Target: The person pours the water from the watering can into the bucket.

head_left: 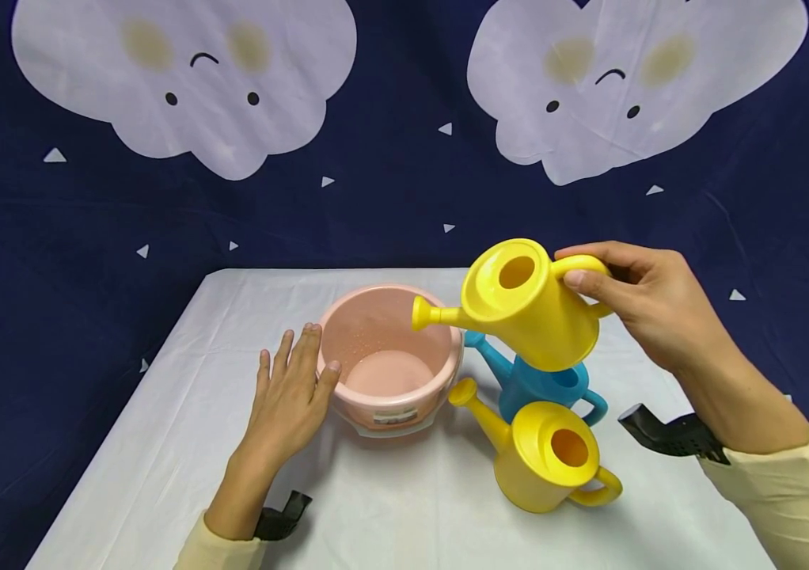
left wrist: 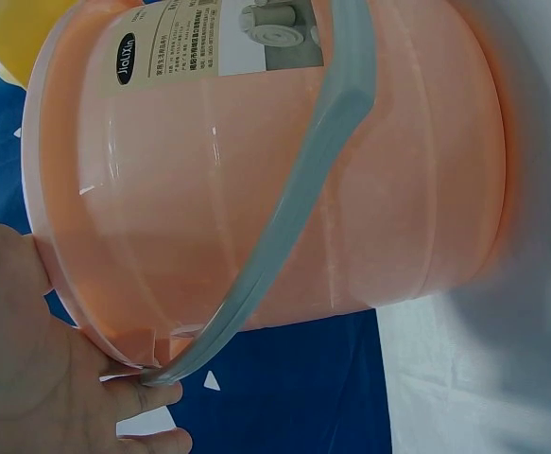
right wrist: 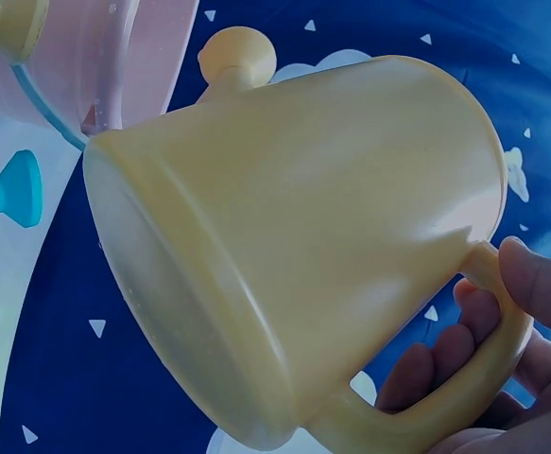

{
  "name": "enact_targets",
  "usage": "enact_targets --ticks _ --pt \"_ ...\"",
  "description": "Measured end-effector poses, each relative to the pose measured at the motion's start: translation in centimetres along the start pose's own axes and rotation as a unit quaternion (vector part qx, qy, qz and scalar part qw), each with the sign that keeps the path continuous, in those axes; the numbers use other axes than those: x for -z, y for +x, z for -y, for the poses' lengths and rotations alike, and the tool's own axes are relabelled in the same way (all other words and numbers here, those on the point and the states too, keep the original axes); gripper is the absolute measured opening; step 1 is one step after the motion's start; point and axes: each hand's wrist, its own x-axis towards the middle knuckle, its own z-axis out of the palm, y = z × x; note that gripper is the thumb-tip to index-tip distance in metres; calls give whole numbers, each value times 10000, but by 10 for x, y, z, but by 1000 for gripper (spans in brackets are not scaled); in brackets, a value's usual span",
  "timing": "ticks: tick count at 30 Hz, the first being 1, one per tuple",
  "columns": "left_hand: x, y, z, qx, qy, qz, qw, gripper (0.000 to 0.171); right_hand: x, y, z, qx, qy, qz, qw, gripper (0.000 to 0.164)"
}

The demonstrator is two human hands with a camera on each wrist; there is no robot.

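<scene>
In the head view my right hand [head_left: 650,297] grips the handle of a yellow watering can [head_left: 554,324], held in the air with its spout tip over the right side of a pink bucket [head_left: 390,416]. The right wrist view shows fingers [right wrist: 450,350] curled round that handle, beside the can's yellow body [right wrist: 322,218]. My left hand [head_left: 290,396] rests against the bucket's left rim, its fingers fairly straight. From the left wrist, the hand [left wrist: 48,369] touches the rim near the end of the bucket's grey handle [left wrist: 289,213]. Small droplets dot the bucket's inner wall.
A second yellow watering can [head_left: 540,467] stands right of the bucket, spout toward the left. Behind it is a blue watering can [head_left: 529,392], partly hidden by the held one. A white cloth [head_left: 184,443] covers the table; a dark blue cloud-print backdrop [head_left: 404,134] hangs behind.
</scene>
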Motion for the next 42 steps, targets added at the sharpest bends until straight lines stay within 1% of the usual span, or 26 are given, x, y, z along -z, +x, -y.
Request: enact_targets --ticks 10,18,36,42 --pt "0 1 -1 -3 -8 12 10000 64 1 5 5 -21 -325 39 9995 29" --pt "1 1 -1 -7 -18 41 10000 64 2 8 9 -143 -489 67 9987 31" --pt "1 1 -1 24 -27 34 10000 65 -1 16 16 -164 -537 273 9980 29" --pt "0 1 -1 10 -41 23 10000 63 -1 16 15 -159 -548 255 9980 30"
